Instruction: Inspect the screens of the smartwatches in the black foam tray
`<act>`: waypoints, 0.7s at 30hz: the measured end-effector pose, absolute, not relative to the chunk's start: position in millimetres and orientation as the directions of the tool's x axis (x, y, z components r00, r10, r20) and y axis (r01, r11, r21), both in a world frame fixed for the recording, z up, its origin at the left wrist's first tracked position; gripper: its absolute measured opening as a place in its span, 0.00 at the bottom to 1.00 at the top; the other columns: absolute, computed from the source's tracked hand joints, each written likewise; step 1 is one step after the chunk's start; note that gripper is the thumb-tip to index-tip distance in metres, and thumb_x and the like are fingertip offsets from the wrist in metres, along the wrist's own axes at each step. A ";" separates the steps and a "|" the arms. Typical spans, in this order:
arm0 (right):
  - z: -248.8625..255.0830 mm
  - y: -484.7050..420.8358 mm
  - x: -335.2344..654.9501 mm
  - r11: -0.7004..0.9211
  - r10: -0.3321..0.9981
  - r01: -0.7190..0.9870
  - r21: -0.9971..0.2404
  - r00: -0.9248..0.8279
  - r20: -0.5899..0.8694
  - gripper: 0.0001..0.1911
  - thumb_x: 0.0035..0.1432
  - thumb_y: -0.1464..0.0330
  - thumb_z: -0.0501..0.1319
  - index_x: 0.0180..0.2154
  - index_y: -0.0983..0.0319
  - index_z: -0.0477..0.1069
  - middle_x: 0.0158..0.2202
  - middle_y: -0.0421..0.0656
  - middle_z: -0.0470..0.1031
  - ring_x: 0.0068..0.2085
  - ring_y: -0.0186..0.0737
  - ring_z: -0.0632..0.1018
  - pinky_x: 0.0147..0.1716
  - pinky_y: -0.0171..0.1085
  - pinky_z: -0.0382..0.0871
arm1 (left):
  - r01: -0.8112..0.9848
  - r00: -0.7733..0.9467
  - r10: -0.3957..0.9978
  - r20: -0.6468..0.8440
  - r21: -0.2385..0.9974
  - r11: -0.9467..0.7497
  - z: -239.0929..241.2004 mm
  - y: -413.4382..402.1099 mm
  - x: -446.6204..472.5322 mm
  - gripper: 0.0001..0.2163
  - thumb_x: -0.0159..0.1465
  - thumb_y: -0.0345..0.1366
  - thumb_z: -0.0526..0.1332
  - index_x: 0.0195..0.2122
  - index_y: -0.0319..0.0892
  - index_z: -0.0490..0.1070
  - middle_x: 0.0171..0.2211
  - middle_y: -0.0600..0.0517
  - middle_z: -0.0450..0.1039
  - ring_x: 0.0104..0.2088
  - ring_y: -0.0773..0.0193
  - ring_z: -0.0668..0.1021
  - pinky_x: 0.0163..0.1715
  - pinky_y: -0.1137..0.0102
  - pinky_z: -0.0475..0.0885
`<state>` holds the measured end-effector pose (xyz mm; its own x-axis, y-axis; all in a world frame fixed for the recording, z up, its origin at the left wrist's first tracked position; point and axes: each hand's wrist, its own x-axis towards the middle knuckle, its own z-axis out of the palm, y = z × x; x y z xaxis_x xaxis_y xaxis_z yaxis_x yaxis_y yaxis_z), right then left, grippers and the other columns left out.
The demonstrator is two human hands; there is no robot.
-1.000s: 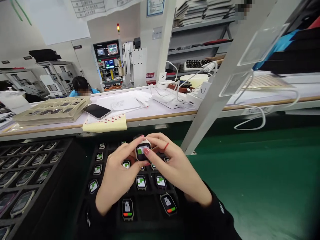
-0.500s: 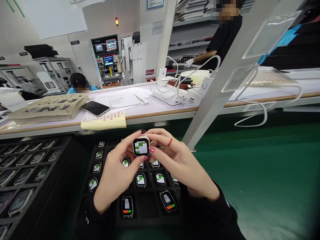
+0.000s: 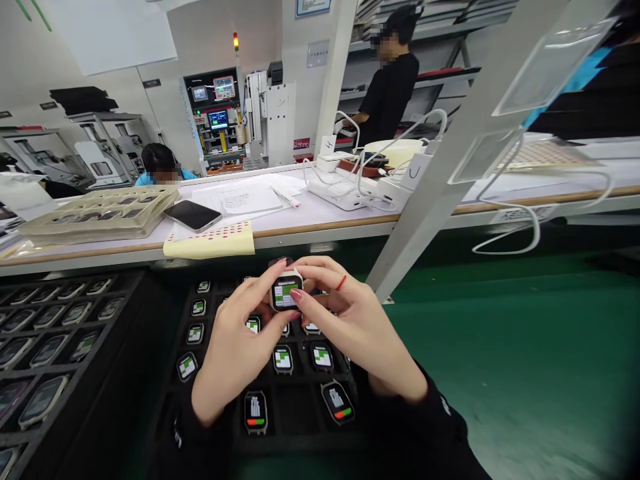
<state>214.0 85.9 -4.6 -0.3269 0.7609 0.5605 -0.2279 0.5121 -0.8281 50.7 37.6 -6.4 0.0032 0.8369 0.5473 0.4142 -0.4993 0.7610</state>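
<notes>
Both hands hold one small smartwatch body (image 3: 285,292) with a lit green and white screen, raised just above a black tray (image 3: 220,430). My left hand (image 3: 235,347) grips its left and lower edge. My right hand (image 3: 350,327) pinches its top and right side, thumb resting on the screen's lower right corner; a red ring is on one finger. The tray holds several more watch bodies with lit screens, such as one (image 3: 283,359) under the hands and two with red and green bars (image 3: 255,411) nearest me.
A second black tray (image 3: 45,347) with several dark-screened watches lies at left. A white bench (image 3: 320,217) behind carries a phone (image 3: 193,215), beige trays (image 3: 100,213), a yellow sticker sheet (image 3: 210,240), chargers and cables. A slanted grey post (image 3: 450,140) rises at right. A person in black (image 3: 390,87) stands beyond; another sits at left.
The watch was tilted up toward me, then lowered slightly, and my right thumb has slid onto its screen. The person in black has walked leftward behind the bench.
</notes>
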 end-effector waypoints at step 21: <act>-1.5 74.9 210.6 0.545 0.820 -0.119 -0.830 -0.128 0.557 0.03 0.62 0.71 0.69 0.36 0.57 0.81 0.35 0.39 0.80 0.33 0.38 0.79 0.32 0.31 0.75 | 0.340 -0.095 0.856 0.509 0.825 -0.452 -3.0 38.3 50.0 0.29 0.59 0.28 0.71 0.60 0.57 0.71 0.34 0.56 0.77 0.33 0.69 0.77 0.38 0.75 0.76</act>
